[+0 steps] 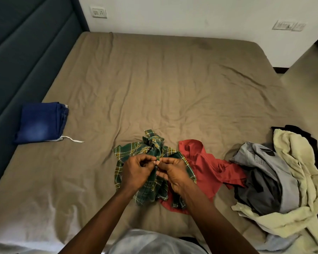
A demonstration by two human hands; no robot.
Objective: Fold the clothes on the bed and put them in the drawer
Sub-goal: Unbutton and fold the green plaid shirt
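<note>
Two grips, left hand (136, 171) and right hand (174, 174), pinch placket of crumpled green plaid shirt (130, 153), possibly at button.

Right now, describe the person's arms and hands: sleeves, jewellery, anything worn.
Both arms are bare up to the frame's bottom edge: no sleeve shows on the left forearm or the right forearm. The left hand and right hand wear no glove, ring or watch that I can see. A pale grey garment covers the torso.
</note>
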